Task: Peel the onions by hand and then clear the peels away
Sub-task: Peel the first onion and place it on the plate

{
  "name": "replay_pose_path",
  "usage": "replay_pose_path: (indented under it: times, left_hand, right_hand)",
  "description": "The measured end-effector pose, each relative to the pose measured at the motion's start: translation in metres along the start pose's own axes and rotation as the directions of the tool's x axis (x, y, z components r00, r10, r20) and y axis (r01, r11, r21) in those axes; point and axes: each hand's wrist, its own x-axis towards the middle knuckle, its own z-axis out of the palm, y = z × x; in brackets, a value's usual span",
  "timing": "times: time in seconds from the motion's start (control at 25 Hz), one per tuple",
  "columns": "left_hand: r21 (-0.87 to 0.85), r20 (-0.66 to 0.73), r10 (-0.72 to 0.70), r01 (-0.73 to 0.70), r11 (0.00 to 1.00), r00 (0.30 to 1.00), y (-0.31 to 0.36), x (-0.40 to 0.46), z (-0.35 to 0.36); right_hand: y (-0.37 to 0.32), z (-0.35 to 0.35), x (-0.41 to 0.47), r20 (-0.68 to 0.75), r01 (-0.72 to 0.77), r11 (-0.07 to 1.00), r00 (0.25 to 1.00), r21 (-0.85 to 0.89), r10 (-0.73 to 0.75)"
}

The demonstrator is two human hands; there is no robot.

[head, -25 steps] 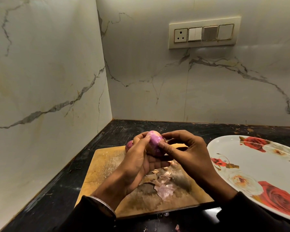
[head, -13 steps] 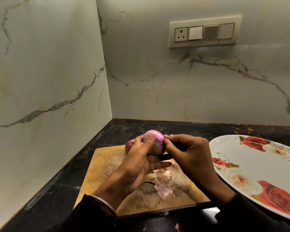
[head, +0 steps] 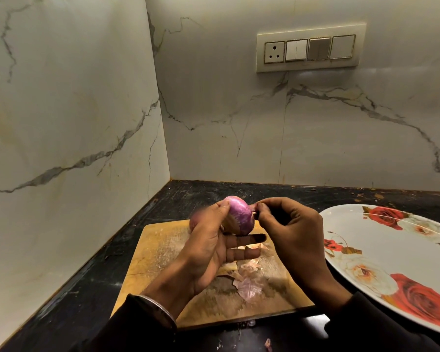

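My left hand (head: pixel 208 247) holds a purple onion (head: pixel 240 217) up above the wooden cutting board (head: pixel 160 252), thumb over its top and fingers under it. My right hand (head: pixel 292 232) pinches a bit of skin at the onion's right end with thumb and forefinger. A second onion (head: pixel 194 222) lies on the board's far edge, mostly hidden behind my left hand. Loose peels (head: pixel 248 283) lie on the board below my hands.
A large white plate with red roses (head: pixel 381 252) sits to the right of the board on the black counter (head: pixel 92 283). Marble walls close the corner at left and behind. Small peel scraps (head: pixel 267 344) lie near the counter's front edge.
Both hands lifted the onion a little higher. My left hand turned it while my right fingers shifted to its right end and closed into a pinch.
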Motion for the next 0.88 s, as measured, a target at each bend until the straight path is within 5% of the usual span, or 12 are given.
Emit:
replay_pose_path:
  times: [0.56,0.88]
  left_hand:
    - [0.087,-0.046,-0.036,0.040,0.995,0.998,0.000,0.003,-0.003]
    - [0.173,-0.081,-0.008,0.022,0.985,0.997,-0.003,0.002,-0.001]
  right_hand:
    - [0.005,0.003,0.003,0.170,-0.158,0.977,0.976,0.141,0.134]
    - [0.006,0.003,0.002,0.173,-0.011,1.000,0.985,-0.008,0.012]
